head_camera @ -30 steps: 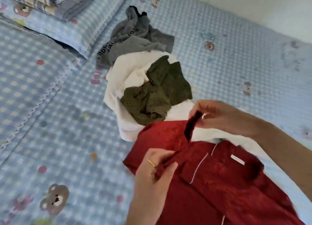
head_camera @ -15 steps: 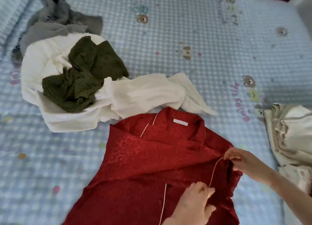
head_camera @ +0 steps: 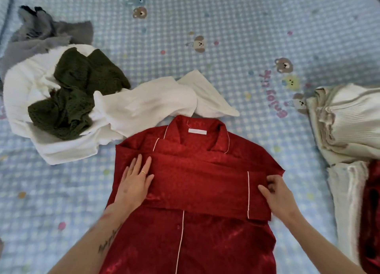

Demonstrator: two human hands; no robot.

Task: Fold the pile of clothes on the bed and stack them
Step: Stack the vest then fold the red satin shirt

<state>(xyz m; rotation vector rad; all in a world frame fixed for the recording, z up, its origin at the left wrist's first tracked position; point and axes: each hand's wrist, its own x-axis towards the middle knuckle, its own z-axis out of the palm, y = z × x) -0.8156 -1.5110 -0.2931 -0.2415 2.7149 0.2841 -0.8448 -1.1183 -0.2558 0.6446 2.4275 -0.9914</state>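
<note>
A red satin pajama shirt [head_camera: 197, 183] with white piping lies flat on the bed in front of me, collar away from me, its sleeves folded across the chest. My left hand [head_camera: 134, 181] presses flat on the shirt's left side with straight fingers. My right hand [head_camera: 276, 191] pinches the folded sleeve end at the shirt's right edge. Behind the shirt to the left lies the unfolded pile: a white garment [head_camera: 144, 107], a dark green knit [head_camera: 78, 92] on top of it, and a grey garment [head_camera: 41, 37] farthest back.
A stack of folded cream clothes [head_camera: 345, 125] sits at the right edge of the blue checked bedsheet [head_camera: 226, 47], with a red fabric piece [head_camera: 370, 212] beside it. Bare sheet stretches beyond the shirt and to its left.
The shirt has been spread flat and its sleeves laid across the chest. My left hand went from gripping fabric to pressing flat; my right hand still pinches the sleeve at the right edge.
</note>
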